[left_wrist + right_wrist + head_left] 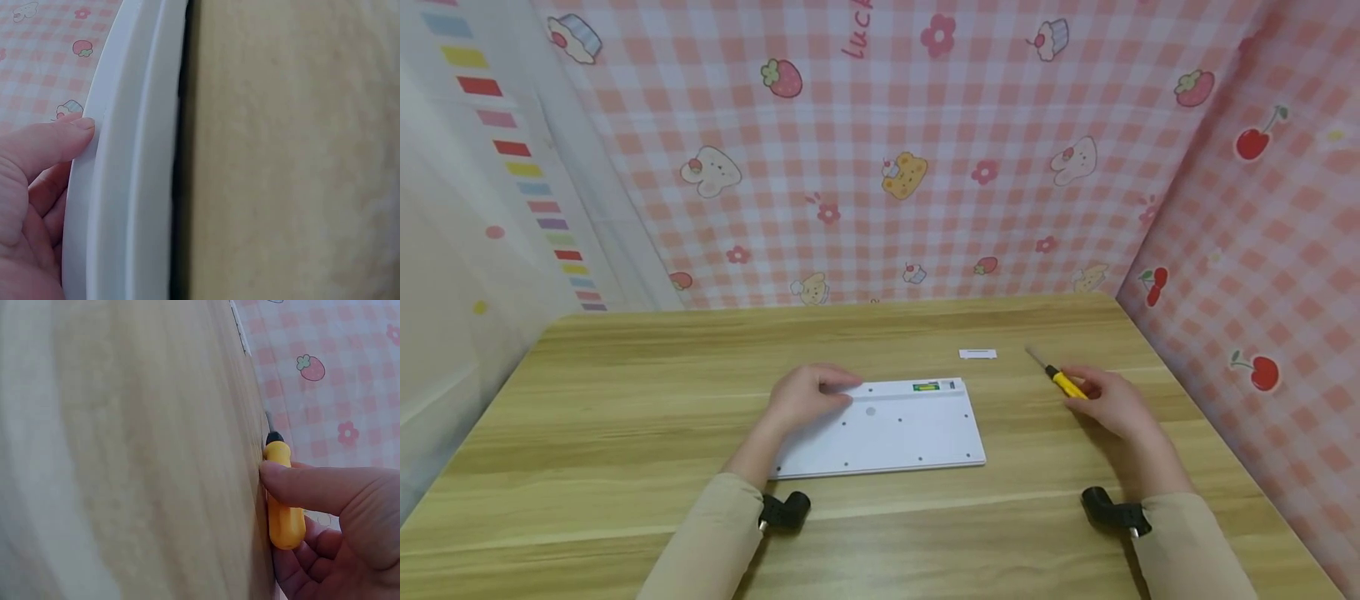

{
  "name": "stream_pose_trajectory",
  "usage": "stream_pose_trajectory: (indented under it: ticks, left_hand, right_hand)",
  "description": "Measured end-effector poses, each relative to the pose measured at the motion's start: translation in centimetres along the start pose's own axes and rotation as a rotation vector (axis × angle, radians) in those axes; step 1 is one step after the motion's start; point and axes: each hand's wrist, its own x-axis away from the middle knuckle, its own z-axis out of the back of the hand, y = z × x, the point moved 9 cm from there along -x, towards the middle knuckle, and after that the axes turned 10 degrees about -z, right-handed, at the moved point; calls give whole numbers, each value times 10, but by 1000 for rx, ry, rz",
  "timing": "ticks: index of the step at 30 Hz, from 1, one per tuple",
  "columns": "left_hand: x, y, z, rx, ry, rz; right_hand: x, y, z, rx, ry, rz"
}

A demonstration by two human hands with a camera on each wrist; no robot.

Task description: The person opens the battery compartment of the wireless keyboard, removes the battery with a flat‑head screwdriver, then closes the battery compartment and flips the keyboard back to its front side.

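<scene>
A white keyboard (880, 437) lies face down on the wooden table, its underside dotted with small dark screw spots. Near its far right corner the battery compartment is uncovered, showing a green and yellow battery (927, 387). My left hand (801, 398) grips the keyboard's far edge, thumb (72, 139) on the underside and fingers beyond the edge, partly hidden. To the right, my right hand (1108, 400) holds a screwdriver (284, 515) by its yellow handle, between thumb and fingers. Its metal shaft points away and to the left, close to the tabletop.
A small white battery cover (977, 354) lies on the table (625, 400) beyond the keyboard, left of the screwdriver's tip. Pink checked cloth (865, 233) hangs behind the table's far edge and along the right side. Black camera mounts (786, 510) sit at both wrists.
</scene>
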Motion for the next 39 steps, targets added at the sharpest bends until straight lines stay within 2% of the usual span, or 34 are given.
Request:
stream_pose_trajectory:
  ticks: [6,10,13,17,24,29,39]
  left_hand:
    - [0,0,1,-3,3,-4]
    - [0,0,1,-6,3,-1]
    - [0,1,1,-12,2,-4]
    - [0,0,1,-10,3,-5]
    - [0,-1,1,-2,10,-2]
    - [1,1,1,-2,10,-6]
    - [0,2,2,-4,3,-10]
  right_hand:
    - [4,6,3,7,39,-38]
    - [6,10,5,-57,53,-75]
    - [8,12,6,-170,38,-116]
    - [11,11,11,-234,57,-132]
    - [14,-14,23,-159,164,20]
    - [14,-31,23,-207,169,96]
    - [11,-43,12,-381,103,85]
